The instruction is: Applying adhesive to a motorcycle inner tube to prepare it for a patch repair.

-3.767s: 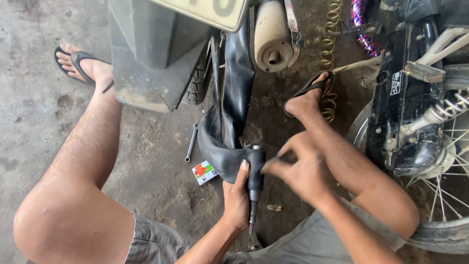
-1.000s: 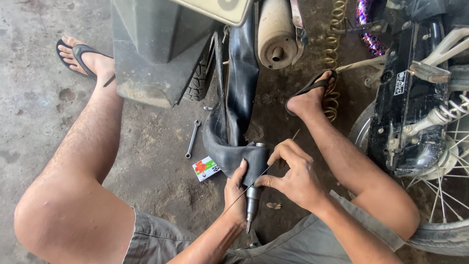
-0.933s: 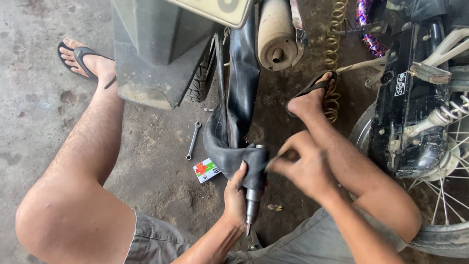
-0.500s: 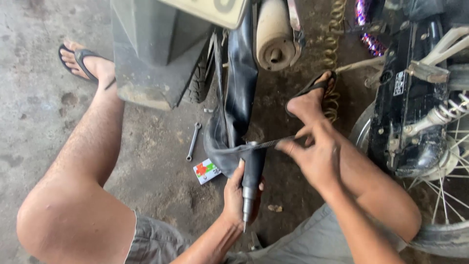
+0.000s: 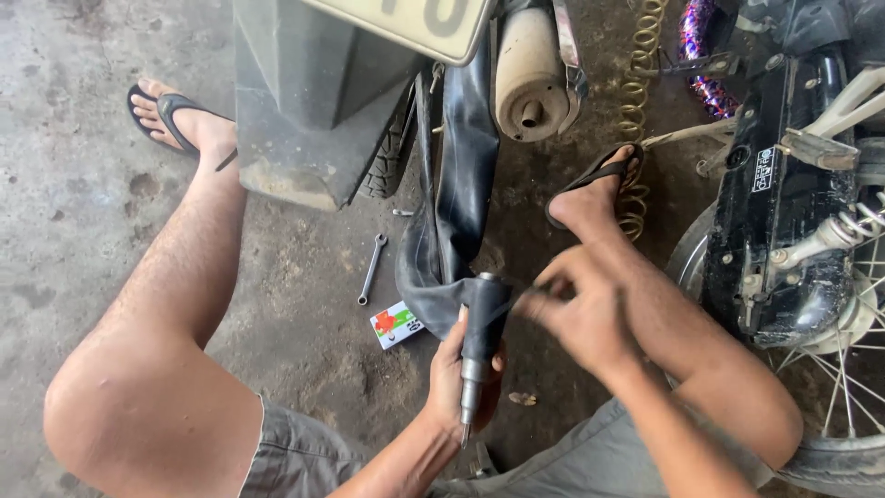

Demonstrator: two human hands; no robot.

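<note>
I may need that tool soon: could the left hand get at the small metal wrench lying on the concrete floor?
Probably yes, once freed: the small metal wrench lies uncovered on the floor, but the left hand is gripping the grey cylindrical tool.

Motorcycle repair workshop: wrench [image 5: 371, 268], motorcycles [image 5: 793, 184].

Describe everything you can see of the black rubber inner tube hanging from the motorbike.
The inner tube is black, dull rubber, deflated and limp. It hangs down beside the rear tyre, left of the exhaust pipe, and its lower end is draped over the top of a grey metal rod. The left hand grips that rod upright, thumb against the rubber. The right hand, blurred, touches the stretched part from the side. A small wrench and a coloured box lie on the concrete nearby.
</note>
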